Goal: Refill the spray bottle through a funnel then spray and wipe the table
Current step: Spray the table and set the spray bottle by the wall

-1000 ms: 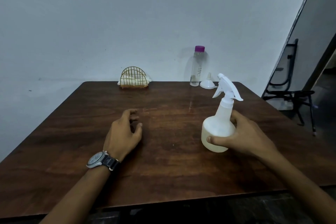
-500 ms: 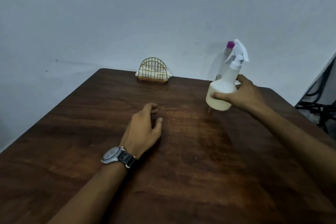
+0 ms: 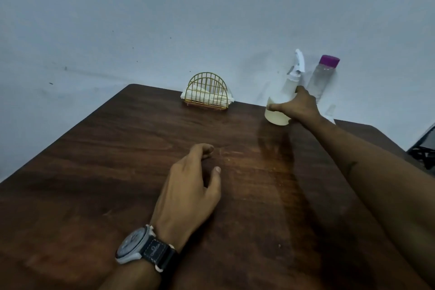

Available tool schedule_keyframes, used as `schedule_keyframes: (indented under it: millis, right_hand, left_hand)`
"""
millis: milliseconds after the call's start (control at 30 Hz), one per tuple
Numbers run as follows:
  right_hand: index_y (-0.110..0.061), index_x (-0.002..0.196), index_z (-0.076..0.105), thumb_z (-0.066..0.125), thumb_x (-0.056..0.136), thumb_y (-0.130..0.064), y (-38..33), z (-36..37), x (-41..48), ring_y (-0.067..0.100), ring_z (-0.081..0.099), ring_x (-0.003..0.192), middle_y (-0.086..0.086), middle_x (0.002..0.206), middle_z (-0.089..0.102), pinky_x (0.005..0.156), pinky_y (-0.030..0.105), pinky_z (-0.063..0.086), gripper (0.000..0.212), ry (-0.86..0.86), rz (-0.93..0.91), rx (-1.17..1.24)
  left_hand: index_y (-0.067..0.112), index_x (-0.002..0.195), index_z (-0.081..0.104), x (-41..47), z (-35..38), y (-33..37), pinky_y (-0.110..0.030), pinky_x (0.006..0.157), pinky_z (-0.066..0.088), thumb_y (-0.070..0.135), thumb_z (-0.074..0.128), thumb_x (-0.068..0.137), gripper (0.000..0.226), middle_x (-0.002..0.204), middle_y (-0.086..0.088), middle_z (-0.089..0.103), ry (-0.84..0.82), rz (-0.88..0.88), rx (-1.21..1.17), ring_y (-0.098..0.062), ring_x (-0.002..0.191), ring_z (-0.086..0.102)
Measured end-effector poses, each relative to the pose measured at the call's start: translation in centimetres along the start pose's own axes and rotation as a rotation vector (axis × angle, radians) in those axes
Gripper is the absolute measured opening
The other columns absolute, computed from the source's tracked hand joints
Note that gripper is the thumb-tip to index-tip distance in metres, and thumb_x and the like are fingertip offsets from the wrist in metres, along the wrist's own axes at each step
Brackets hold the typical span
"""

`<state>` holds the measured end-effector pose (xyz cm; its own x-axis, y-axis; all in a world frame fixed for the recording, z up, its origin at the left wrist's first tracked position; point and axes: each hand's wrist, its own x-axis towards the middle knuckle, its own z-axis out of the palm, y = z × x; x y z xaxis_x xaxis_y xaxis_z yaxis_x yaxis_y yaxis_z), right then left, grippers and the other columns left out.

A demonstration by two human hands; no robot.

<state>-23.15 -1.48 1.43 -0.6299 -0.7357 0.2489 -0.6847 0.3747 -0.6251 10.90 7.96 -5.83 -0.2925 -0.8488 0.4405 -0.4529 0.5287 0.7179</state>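
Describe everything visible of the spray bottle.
The spray bottle is white, translucent-looking plastic: a rounded body under a trigger head. It is upright at the far right of the table, just left of a clear purple-capped bottle. The right hand grips its body, thumb across the front. Whether its base touches the table is unclear.

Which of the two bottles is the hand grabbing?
The white plastic spray bottle with the trigger top: the right hand grips it. The clear bottle with the purple cap stands behind, not held.
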Motion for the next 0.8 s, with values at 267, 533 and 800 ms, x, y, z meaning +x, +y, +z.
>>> schedule_keyframes:
  millis: [267, 533, 800]
  right_hand:
    - [-0.017, 0.142, 0.048, 0.092, 0.061, -0.06, 0.8, 2.0, 1.6, 0.03, 0.061, 0.127, 0.006, 0.139, 0.061, 0.092, 0.053, 0.061, 0.102, 0.007, 0.021, 0.038]
    - [-0.009, 0.154, 0.025, 0.076, 0.081, -0.067, -0.3, 3.9, -1.5, 0.043, 0.035, 0.145, 0.02, 0.154, 0.029, 0.116, 0.053, 0.038, 0.107, 0.127, 0.046, -0.012]
    - [-0.011, 0.115, 0.078, 0.068, 0.098, -0.018, -5.5, 6.8, -0.3, 0.023, 0.066, 0.103, 0.006, 0.107, 0.07, 0.09, 0.028, 0.045, 0.021, -0.059, -0.595, -0.059]
  left_hand:
    - [0.028, 0.133, 0.056, 0.2, 0.2, 0.1, -0.01, 0.093, 0.04, 0.031, 0.067, 0.094, 0.041, 0.129, 0.015, 0.065, -0.009, -0.004, 0.024, 0.001, 0.118, 0.059]
    - [0.025, 0.133, 0.057, 0.0, -0.2, 0.5, -0.016, 0.095, 0.047, 0.03, 0.067, 0.094, 0.041, 0.128, 0.012, 0.066, -0.015, -0.009, 0.013, 0.003, 0.114, 0.06]
    - [0.027, 0.132, 0.057, 0.0, -0.2, 0.4, -0.015, 0.096, 0.046, 0.031, 0.067, 0.094, 0.04, 0.129, 0.012, 0.065, -0.01, -0.029, 0.002, 0.001, 0.12, 0.058]
